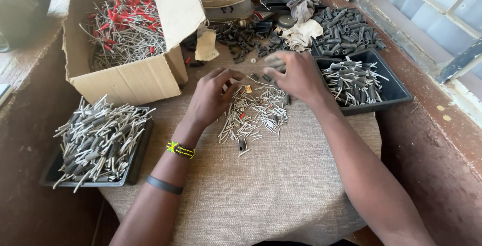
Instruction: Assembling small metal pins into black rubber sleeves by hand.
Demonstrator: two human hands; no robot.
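A: Sorting loose grey pins (256, 113) on the cloth-covered table (281, 185); left hand (211, 95) pinches one pin.
B: Right hand (296, 75) curls around dark sleeves; mating them probably needs careful alignment.

A small workshop, probably a hand-assembly bench. Between the hands lies a loose heap of grey pins (253, 113) on a burlap-covered table (281, 185); black trays (396, 92) of sleeved parts flank them, with a cardboard box (130, 77) of red-tipped pieces beyond the left hand.
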